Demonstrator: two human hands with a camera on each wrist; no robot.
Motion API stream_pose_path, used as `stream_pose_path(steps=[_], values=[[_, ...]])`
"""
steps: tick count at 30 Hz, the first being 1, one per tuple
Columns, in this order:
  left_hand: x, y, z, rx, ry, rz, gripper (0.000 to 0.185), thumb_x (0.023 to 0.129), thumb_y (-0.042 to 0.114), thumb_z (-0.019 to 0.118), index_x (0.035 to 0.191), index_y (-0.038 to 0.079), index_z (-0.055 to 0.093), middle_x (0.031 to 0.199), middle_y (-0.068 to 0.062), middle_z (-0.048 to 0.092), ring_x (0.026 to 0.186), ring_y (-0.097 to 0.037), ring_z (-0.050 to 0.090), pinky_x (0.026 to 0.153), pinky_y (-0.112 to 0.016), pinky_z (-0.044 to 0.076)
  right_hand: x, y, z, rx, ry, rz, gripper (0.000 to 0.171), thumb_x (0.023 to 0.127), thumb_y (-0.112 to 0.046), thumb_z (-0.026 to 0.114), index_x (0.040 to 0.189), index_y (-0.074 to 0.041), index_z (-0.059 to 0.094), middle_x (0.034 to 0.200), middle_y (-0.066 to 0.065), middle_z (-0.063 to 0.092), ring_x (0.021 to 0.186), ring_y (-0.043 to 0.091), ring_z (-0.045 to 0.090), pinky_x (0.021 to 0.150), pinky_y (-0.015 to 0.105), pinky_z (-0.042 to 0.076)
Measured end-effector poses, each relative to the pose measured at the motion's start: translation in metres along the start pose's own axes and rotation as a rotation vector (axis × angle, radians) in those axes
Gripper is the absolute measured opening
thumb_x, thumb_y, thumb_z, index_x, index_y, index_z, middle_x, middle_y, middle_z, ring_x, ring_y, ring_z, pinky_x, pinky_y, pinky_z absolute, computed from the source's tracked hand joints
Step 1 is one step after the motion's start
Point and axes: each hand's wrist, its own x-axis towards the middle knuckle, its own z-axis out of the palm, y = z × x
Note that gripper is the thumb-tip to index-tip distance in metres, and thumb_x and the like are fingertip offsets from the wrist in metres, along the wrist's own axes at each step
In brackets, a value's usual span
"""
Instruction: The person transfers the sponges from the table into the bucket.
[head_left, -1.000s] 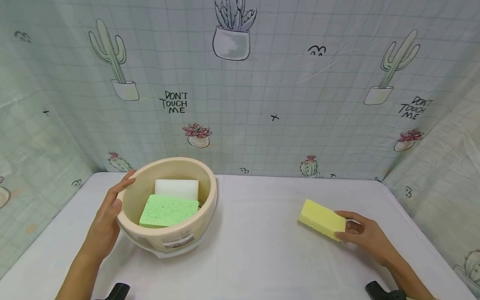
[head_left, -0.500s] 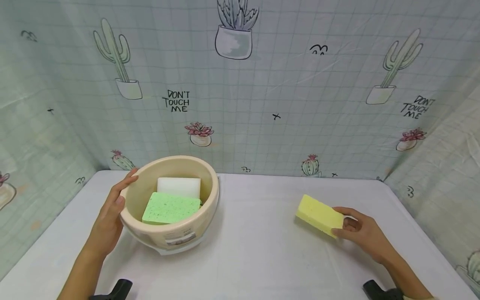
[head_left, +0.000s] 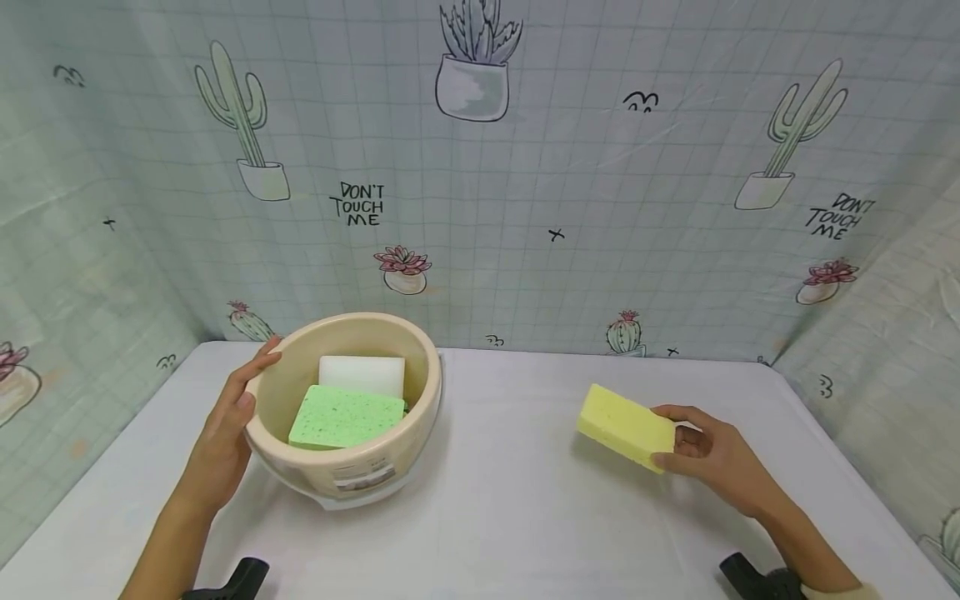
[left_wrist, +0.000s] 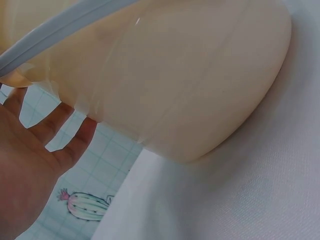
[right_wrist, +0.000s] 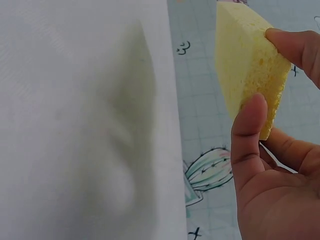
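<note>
Fingers (right_wrist: 248, 131) and thumb of the right hand (head_left: 712, 460) pinch one short end of a yellow sponge (head_left: 626, 427), thumb on one broad face and fingertips on the other, so the block juts out to the left of the hand and is held clear of the white surface (head_left: 517, 492), with its shadow lying on the cloth beneath it. From the right wrist view the sponge's porous edge stands against the patterned backdrop. Well apart, on the left side of the surface, the left hand (head_left: 225, 437) lies against the outer wall of a cream bowl (head_left: 352, 479); its fingers (left_wrist: 75, 145) are straight and slightly spread, cupping the bowl's side, with the fingertips up at the rim. The bowl sits tipped, its mouth turned toward the camera, and a small label shows on its front wall. Inside it lie a green speckled sponge (head_left: 345, 417) in front and a white sponge (head_left: 362, 375) behind it, the two touching. A pale green gridded curtain (head_left: 555, 167) printed with cacti and the words "DON'T TOUCH ME" hangs behind and at both sides of the surface.
</note>
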Motion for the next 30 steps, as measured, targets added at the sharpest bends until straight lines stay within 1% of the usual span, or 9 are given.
stream_pose_path(steps=[4,6,11,13,19,24,30], values=[[0.0,0.002,0.001,0.009,-0.004,0.003,0.047,0.104,0.018,0.023,0.149,0.007,0.027,0.16,-0.003,0.009,0.144,-0.017,0.001,0.108,-0.026,0.012,0.002,-0.007,0.0,0.021,-0.014,-0.049,0.062,0.08,-0.012,0.078,0.134,-0.003,0.049,0.109,0.02,0.058,0.084,0.015,0.061,0.064,0.029,0.052],[0.0,0.002,0.001,0.01,-0.006,0.006,0.047,0.104,0.018,0.023,0.149,0.008,0.028,0.16,-0.003,0.009,0.144,-0.017,0.001,0.108,-0.025,0.013,0.003,-0.012,0.0,0.019,-0.018,-0.068,0.062,0.08,-0.012,0.077,0.134,-0.002,0.049,0.113,0.021,0.057,0.087,0.016,0.062,0.065,0.029,0.052],[0.0,0.003,0.001,0.004,-0.014,0.015,0.046,0.104,0.018,0.023,0.149,0.008,0.028,0.16,-0.002,0.009,0.144,-0.017,0.002,0.107,-0.022,0.015,0.007,-0.026,0.003,0.003,-0.025,-0.082,0.061,0.081,-0.015,0.077,0.134,-0.005,0.049,0.122,0.02,0.053,0.091,0.016,0.061,0.067,0.029,0.053],[0.0,0.004,0.001,0.001,-0.016,0.018,0.046,0.104,0.017,0.023,0.149,0.009,0.028,0.16,-0.002,0.009,0.144,-0.017,0.002,0.107,-0.021,0.015,0.01,-0.03,0.003,0.02,-0.037,-0.095,0.06,0.082,-0.014,0.076,0.134,-0.005,0.05,0.123,0.019,0.052,0.092,0.016,0.061,0.068,0.029,0.053],[0.0,0.003,0.001,0.007,-0.015,0.021,0.046,0.104,0.017,0.023,0.149,0.009,0.028,0.16,-0.002,0.009,0.144,-0.017,0.002,0.106,-0.02,0.017,0.017,-0.039,0.002,0.066,-0.067,-0.14,0.056,0.083,-0.012,0.074,0.134,-0.005,0.05,0.124,0.017,0.051,0.093,0.017,0.062,0.07,0.031,0.054],[0.0,0.003,0.001,0.017,-0.014,0.03,0.046,0.104,0.017,0.023,0.149,0.009,0.028,0.16,-0.003,0.01,0.144,-0.017,0.003,0.105,-0.018,0.019,0.021,-0.048,0.005,0.051,-0.072,-0.152,0.056,0.083,-0.014,0.075,0.133,-0.006,0.051,0.121,0.017,0.053,0.091,0.02,0.062,0.069,0.031,0.054],[0.0,0.004,0.002,0.029,-0.009,0.026,0.046,0.104,0.017,0.023,0.149,0.009,0.029,0.16,-0.003,0.009,0.144,-0.016,0.003,0.105,-0.016,0.019,0.024,-0.058,0.013,0.07,-0.109,-0.171,0.058,0.081,-0.014,0.077,0.132,-0.006,0.052,0.122,0.017,0.053,0.092,0.022,0.062,0.072,0.031,0.054]])
